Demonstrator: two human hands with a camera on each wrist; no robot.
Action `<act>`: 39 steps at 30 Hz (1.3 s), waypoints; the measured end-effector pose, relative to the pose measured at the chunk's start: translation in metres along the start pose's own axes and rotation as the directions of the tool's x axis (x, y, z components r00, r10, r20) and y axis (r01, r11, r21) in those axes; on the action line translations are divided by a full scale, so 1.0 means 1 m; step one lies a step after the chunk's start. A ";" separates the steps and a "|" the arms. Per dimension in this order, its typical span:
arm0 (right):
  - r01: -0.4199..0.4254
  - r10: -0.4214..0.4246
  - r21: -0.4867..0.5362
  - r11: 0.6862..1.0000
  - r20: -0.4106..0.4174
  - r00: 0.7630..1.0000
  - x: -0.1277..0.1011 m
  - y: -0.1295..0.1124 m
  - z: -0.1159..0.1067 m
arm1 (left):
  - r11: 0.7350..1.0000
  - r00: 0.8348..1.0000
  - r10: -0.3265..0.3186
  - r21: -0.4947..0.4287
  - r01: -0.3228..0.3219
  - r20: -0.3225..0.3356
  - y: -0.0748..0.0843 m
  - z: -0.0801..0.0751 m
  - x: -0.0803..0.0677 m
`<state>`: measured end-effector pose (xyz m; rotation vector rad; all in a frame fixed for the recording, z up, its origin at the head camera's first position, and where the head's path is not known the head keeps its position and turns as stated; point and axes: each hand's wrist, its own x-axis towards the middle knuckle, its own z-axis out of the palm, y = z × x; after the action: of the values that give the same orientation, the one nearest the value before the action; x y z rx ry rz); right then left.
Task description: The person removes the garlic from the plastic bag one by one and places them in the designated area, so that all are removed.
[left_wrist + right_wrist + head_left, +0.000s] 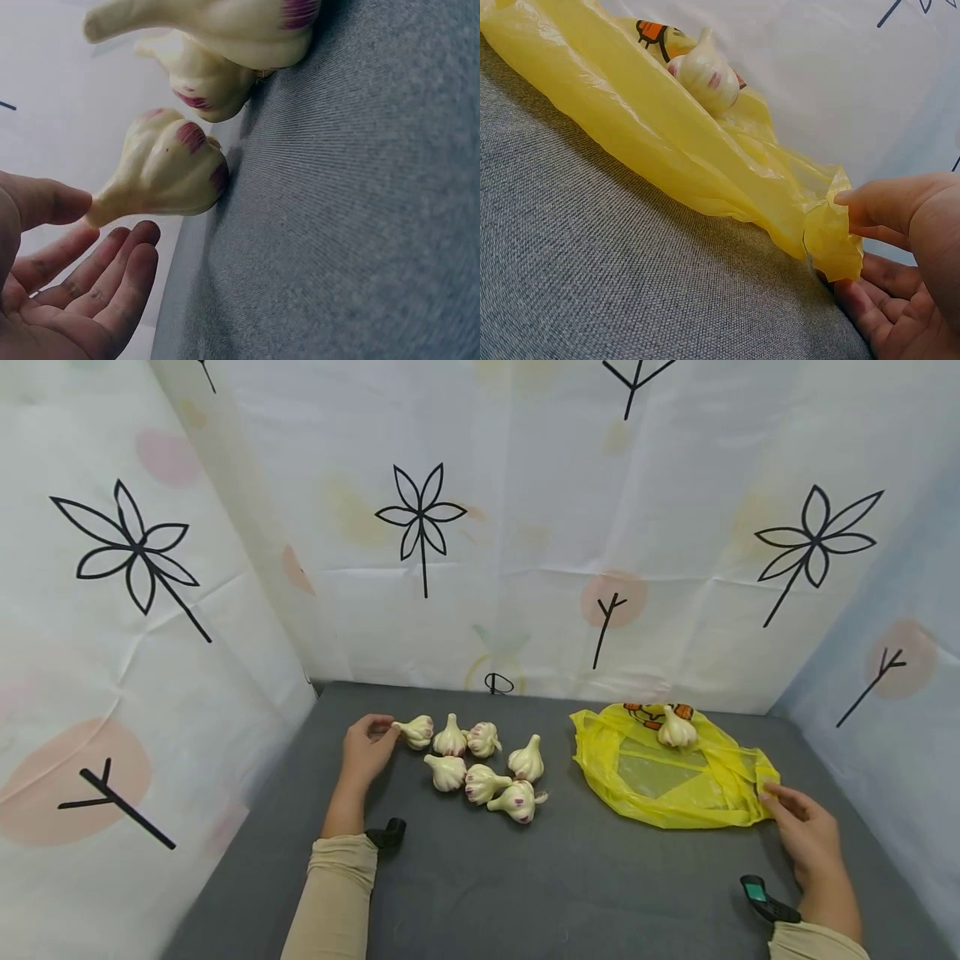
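Observation:
My left hand (368, 750) pinches the stem of a garlic bulb (169, 165) between thumb and forefinger, at the left end of a group of bulbs. In the left wrist view its other fingers lie loosely extended below the stem. Off to the right, my right hand (808, 835) pinches the edge of a yellow plastic bag (690, 161) between thumb and fingers. The bag lies spread flat, and one garlic bulb (677, 729) rests on its far part, beside an orange and black print.
Several more garlic bulbs (446, 772) with purple patches sit close together left of centre on the grey tabletop (570, 893). A white cloth (510, 543) printed with flowers hangs behind and along both sides. Each wrist wears a black band.

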<state>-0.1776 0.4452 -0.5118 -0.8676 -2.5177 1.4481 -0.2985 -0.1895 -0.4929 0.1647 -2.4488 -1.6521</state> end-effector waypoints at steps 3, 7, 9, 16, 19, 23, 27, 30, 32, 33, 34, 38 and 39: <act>-0.003 0.003 0.002 1.000 -0.007 1.000 0.001 0.001 0.001 | 1.000 1.000 -0.008 0.003 0.008 -0.007 0.003 -0.002 -0.001; -0.013 0.013 -0.002 1.000 -0.007 1.000 0.002 0.001 0.001 | 0.999 1.000 -0.014 0.030 0.015 -0.012 0.004 -0.003 -0.003; -0.019 0.019 -0.005 1.000 -0.006 1.000 0.002 0.000 0.001 | 0.999 1.000 -0.012 0.033 0.013 -0.013 0.004 -0.003 -0.003; -0.030 0.030 -0.009 1.000 -0.005 1.000 0.002 0.000 0.001 | 0.999 1.000 0.004 0.045 -0.003 -0.015 0.004 -0.003 -0.004; -0.033 0.033 -0.008 0.999 -0.009 0.999 0.002 -0.001 0.001 | 0.998 1.000 0.023 0.065 -0.022 -0.013 0.005 -0.007 -0.004; -0.035 0.035 -0.004 0.999 -0.013 0.999 0.002 -0.001 0.002 | 0.997 0.999 0.043 0.070 -0.041 -0.033 0.011 -0.018 -0.006; -0.029 0.029 -0.007 1.000 -0.014 0.999 0.003 -0.002 0.002 | 0.996 0.995 0.072 0.048 -0.069 -0.064 0.021 -0.028 -0.010; -0.032 0.032 -0.008 0.999 -0.012 0.999 0.004 -0.003 0.002 | 0.993 0.992 0.115 0.048 -0.113 -0.054 0.033 -0.029 -0.012; -0.038 0.038 -0.003 0.999 -0.008 0.999 0.005 -0.003 0.003 | 0.989 0.989 0.141 0.038 -0.140 -0.036 0.043 -0.026 -0.013; -0.043 0.043 0.000 0.999 -0.008 0.999 0.005 -0.003 0.003 | 0.987 0.987 0.162 0.027 -0.161 -0.024 0.049 -0.023 -0.013; -0.048 0.048 0.006 0.999 -0.008 0.999 0.005 -0.002 0.004 | 0.984 0.984 0.176 0.014 -0.176 -0.008 0.055 -0.021 -0.013; -0.053 0.053 0.026 0.998 -0.015 0.998 0.005 -0.001 0.005 | 0.975 0.973 0.221 -0.054 -0.217 0.066 0.083 -0.008 -0.016; -0.050 0.051 0.028 0.998 -0.017 0.999 0.005 -0.001 0.005 | 0.973 0.970 0.227 -0.065 -0.222 0.084 0.089 -0.005 -0.016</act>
<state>-0.1838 0.4439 -0.5144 -0.9419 -2.4744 1.4794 -0.2813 -0.1576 -0.4103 -0.1930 -2.3786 -1.6573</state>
